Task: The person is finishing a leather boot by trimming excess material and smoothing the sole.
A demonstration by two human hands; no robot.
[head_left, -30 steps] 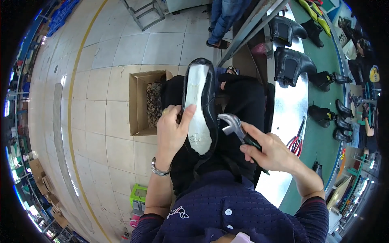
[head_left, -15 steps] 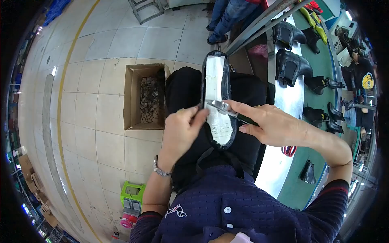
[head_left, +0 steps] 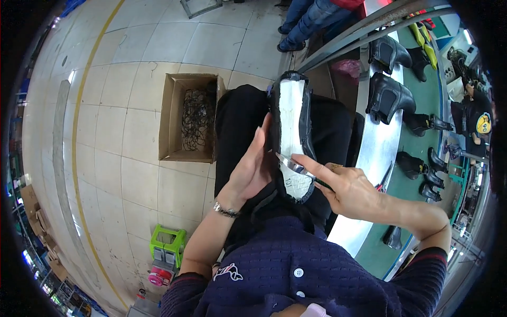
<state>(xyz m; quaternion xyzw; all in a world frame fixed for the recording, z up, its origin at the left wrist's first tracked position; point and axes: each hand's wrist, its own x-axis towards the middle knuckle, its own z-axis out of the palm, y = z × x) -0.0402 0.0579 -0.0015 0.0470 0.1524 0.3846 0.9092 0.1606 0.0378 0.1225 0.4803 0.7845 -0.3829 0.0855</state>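
Note:
An upturned black boot [head_left: 308, 119], its white insole facing up, lies along my lap between my thighs. My right hand [head_left: 355, 191] grips a pair of pincers [head_left: 293, 165] with a metal head and dark handles. The pincers' head rests across the lower part of the white sole, tip toward the left edge, and my forefinger stretches along the tool. Beside the boot's left side is my left hand [head_left: 247, 171], fingers straight and pointing away from me. Its fingertips are close against the boot's edge; whether they press on it I cannot tell.
Left of my legs a cardboard box [head_left: 165, 119] on the tiled floor holds tangled dark scraps. Several black boots [head_left: 391, 98] stand on the metal-edged green bench at right, near red-handled scissors [head_left: 385, 179]. A green stool [head_left: 168, 243] is at lower left. A person's jeans [head_left: 309, 24] show ahead.
The pincers have moved down the sole toward me. My left hand has gone from bent fingers at the sole's edge to straight fingers beside the boot. The whole view has shifted slightly.

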